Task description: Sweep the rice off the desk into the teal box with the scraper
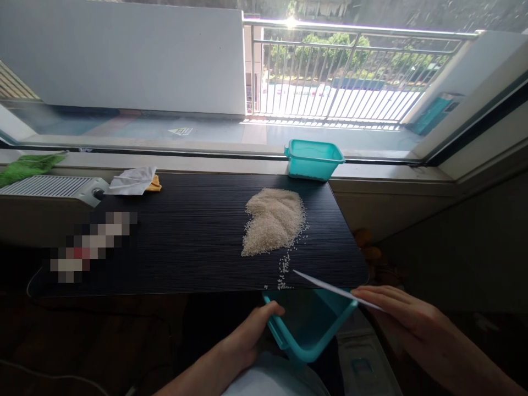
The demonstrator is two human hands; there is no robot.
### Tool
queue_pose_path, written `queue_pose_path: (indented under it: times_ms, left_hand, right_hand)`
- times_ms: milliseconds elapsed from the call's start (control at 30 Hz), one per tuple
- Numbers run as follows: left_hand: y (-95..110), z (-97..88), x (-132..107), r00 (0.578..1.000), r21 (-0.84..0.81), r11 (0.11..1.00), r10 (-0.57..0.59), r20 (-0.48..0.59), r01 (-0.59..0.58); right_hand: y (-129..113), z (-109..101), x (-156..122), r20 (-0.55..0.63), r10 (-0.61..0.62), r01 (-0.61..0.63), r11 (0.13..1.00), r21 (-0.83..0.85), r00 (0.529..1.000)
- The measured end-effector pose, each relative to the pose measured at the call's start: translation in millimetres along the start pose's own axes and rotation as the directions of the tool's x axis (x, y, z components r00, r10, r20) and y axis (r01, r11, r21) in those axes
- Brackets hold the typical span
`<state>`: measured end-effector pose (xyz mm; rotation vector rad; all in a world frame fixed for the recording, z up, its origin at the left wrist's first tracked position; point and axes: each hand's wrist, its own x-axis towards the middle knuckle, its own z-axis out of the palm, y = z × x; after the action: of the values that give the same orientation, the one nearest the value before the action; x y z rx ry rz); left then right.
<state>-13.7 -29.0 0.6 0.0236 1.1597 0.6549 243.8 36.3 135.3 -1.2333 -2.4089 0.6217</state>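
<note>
A pile of white rice (274, 220) lies on the black table (185, 242), with a thin trail of grains running to the near edge. My left hand (251, 333) grips the rim of a teal plastic tub (309, 327) held just below that edge. My right hand (402, 313) pinches a white sheet of paper (330, 287), held nearly edge-on, its tip over the table edge beside the trail of grains.
A second teal tub (313, 159) stands on the windowsill behind the rice. Crumpled white paper over something orange (134, 181) lies at the table's back left. A blurred patch (93, 245) covers the left side. A window and balcony railing lie beyond.
</note>
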Motion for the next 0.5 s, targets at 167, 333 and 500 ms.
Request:
queue_pose_path:
  times_ms: [167,333,500]
  left_hand:
    - [-2.7,-6.7,0.3,1.0,-0.021,1.0,-0.007,0.01,0.008]
    - [-1.4,-10.8,-2.6,1.0,-0.062,0.998,-0.016,0.005,0.017]
    - [2.1,-16.0,-8.9,0.999,-0.064,0.998,-0.03,-0.028,0.028]
  right_hand:
    - [14.6,4.6,9.4,-0.027,0.0,0.0,1.0,0.027,1.0]
    - [8.5,6.1,8.9,0.066,-0.02,0.016,0.998,0.059,0.998]
    - [7.2,12.7,36.5,0.051,0.013,-0.019,0.994,0.106,0.999]
